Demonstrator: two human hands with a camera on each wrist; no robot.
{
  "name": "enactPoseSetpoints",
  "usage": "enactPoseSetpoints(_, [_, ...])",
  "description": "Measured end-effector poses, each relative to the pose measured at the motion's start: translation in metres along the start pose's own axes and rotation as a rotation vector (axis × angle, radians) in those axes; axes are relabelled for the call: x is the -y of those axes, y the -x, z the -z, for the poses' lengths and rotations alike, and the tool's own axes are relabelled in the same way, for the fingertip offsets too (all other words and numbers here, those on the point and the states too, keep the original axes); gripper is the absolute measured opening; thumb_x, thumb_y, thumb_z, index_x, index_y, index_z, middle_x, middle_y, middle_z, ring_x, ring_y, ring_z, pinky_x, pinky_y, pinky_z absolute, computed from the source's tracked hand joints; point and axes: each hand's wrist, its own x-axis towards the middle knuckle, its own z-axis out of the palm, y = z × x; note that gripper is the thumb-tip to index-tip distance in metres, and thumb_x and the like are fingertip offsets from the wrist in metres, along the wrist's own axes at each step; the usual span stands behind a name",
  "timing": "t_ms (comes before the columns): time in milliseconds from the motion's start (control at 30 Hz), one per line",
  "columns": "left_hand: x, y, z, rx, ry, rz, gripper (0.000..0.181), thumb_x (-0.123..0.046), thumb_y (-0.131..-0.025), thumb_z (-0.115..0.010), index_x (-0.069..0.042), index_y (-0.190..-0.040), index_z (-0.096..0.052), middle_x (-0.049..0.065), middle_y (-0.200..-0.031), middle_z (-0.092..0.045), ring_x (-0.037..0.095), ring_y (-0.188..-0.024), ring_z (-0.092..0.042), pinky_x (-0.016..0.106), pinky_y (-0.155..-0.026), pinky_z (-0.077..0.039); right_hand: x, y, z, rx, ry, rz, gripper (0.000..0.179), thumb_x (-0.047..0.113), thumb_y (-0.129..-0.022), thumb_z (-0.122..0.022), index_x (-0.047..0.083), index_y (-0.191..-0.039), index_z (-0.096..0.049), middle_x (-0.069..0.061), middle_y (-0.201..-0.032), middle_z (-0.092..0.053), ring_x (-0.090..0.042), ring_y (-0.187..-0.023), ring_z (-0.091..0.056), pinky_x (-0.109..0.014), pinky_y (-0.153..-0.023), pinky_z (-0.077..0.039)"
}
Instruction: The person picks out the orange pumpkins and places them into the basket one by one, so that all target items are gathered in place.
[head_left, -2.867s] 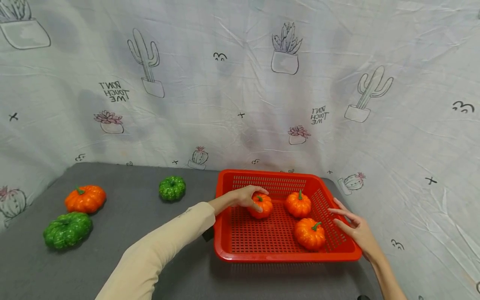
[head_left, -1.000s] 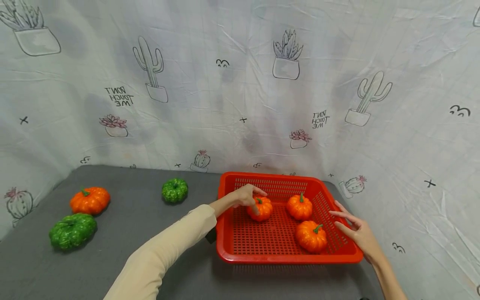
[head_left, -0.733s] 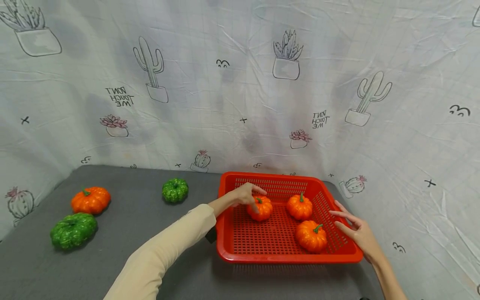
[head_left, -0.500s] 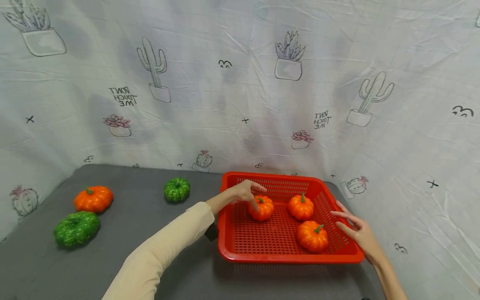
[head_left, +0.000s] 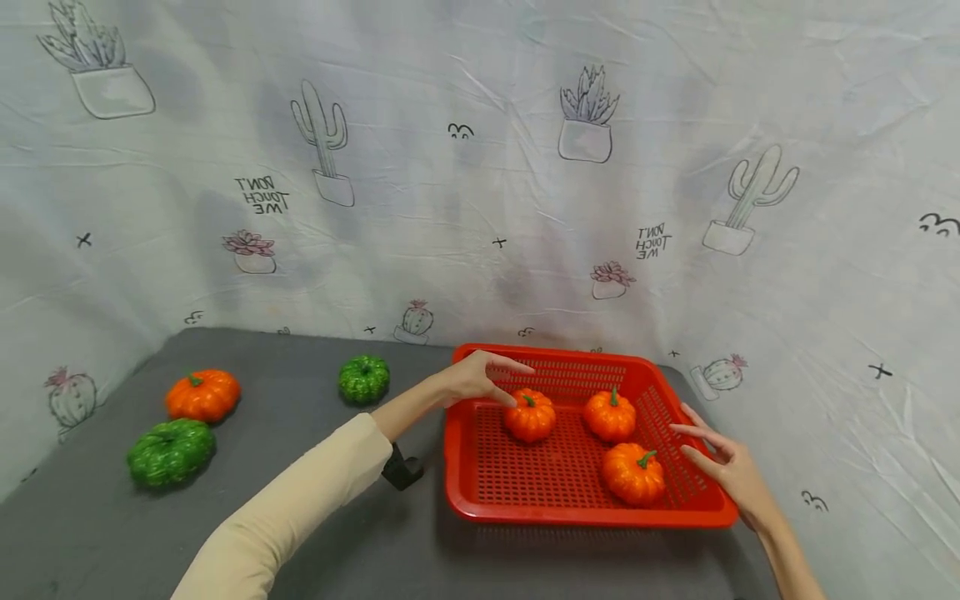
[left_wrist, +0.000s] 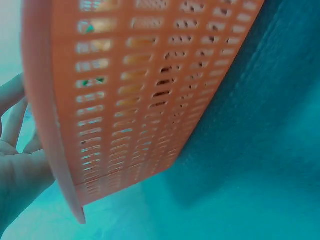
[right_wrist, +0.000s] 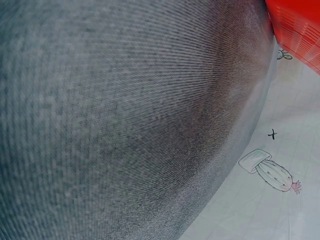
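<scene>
A red slotted plastic basket [head_left: 592,517] sits on the grey table, with three small orange pumpkins inside. My left hand [head_left: 474,379] hovers over the basket's left rim, fingers extended and holding nothing. Just below its fingertips lies the left pumpkin [head_left: 529,417]. The other two pumpkins, a rear one [head_left: 610,417] and a front one [head_left: 633,475], stand toward the right wall. My right hand [head_left: 731,473] rests at the basket's right rim with fingers loosely stretched over it. In the left wrist view, the basket's side wall [left_wrist: 115,130] partly hides the left hand [left_wrist: 22,165].
Left on the table [head_left: 300,483] lie an orange pumpkin [head_left: 203,395], a larger green one [head_left: 171,452] and a small green one [head_left: 363,379]. A white cloth printed with cacti [head_left: 480,183] rises behind and along both sides.
My left hand, earlier around the left pumpkin in the basket, has lifted up and left off it; the pumpkin stays in place. My right hand keeps its spot. The view has shifted slightly.
</scene>
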Motion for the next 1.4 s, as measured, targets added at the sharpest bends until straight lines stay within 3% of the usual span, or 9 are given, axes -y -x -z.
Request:
enactPoseSetpoints(267, [0.002, 0.045, 0.004, 0.034, 0.115, -0.187, 0.051, 0.002, -0.085, -0.069, -0.001, -0.134, -0.055, 0.013, -0.139, -0.051, 0.028, -0.132, -0.043, 0.047, -0.107, -0.035, -0.002, 0.002, 0.0, -0.013, 0.021, -0.005, 0.035, 0.006, -0.096, -0.057, -0.008, -0.128, -0.055, -0.006, -0.154, -0.032, 0.013, -0.13, -0.028, -0.004, -0.092, -0.029])
enactPoseSetpoints(567, [0.021, 0.107, 0.023, -0.042, 0.111, -0.266, 0.047, -0.006, -0.086, -0.071, -0.008, -0.132, -0.059, 0.011, -0.144, -0.046, 0.022, -0.133, -0.042, 0.052, -0.105, -0.034, -0.002, 0.001, -0.002, -0.004, 0.014, 0.004, 0.035, 0.005, -0.095, -0.058, -0.008, -0.127, -0.056, -0.005, -0.154, -0.032, 0.013, -0.13, -0.03, -0.005, -0.09, -0.034])
enactPoseSetpoints(767, [0.045, 0.145, 0.057, -0.17, 0.101, -0.28, 0.05, -0.006, -0.087, -0.07, -0.002, -0.134, -0.054, 0.014, -0.145, -0.043, 0.016, -0.131, -0.044, 0.042, -0.104, -0.039, -0.003, 0.0, -0.001, -0.005, 0.002, -0.016, 0.035, 0.005, -0.096, -0.057, -0.007, -0.129, -0.055, 0.001, -0.154, -0.031, 0.012, -0.13, -0.029, -0.005, -0.091, -0.03])
enactPoseSetpoints(933, [0.072, 0.177, 0.094, -0.265, 0.063, -0.266, 0.049, -0.002, -0.09, -0.065, 0.001, -0.136, -0.051, 0.006, -0.145, -0.046, 0.005, -0.126, -0.047, 0.028, -0.099, -0.043, -0.002, 0.0, 0.0, -0.005, -0.001, -0.013, 0.035, 0.004, -0.096, -0.056, -0.009, -0.128, -0.054, 0.001, -0.154, -0.032, 0.012, -0.131, -0.029, -0.005, -0.092, -0.029])
enactPoseSetpoints(1133, [0.098, 0.202, 0.134, -0.292, 0.068, -0.313, 0.053, 0.008, -0.09, -0.059, 0.007, -0.14, -0.042, -0.003, -0.143, -0.048, 0.007, -0.128, -0.046, 0.024, -0.095, -0.045, -0.001, 0.001, 0.001, 0.004, 0.0, -0.02, 0.035, 0.004, -0.096, -0.056, -0.009, -0.128, -0.054, 0.001, -0.155, -0.031, 0.013, -0.13, -0.029, -0.005, -0.091, -0.03])
enactPoseSetpoints(1400, [0.111, 0.225, 0.17, -0.328, 0.005, -0.263, 0.055, 0.009, -0.09, -0.059, 0.006, -0.142, -0.041, -0.007, -0.141, -0.05, 0.004, -0.127, -0.047, 0.02, -0.09, -0.047, 0.001, -0.001, 0.0, 0.01, 0.003, -0.022, 0.036, 0.005, -0.096, -0.056, -0.008, -0.129, -0.054, -0.001, -0.155, -0.03, 0.012, -0.13, -0.029, -0.005, -0.092, -0.03])
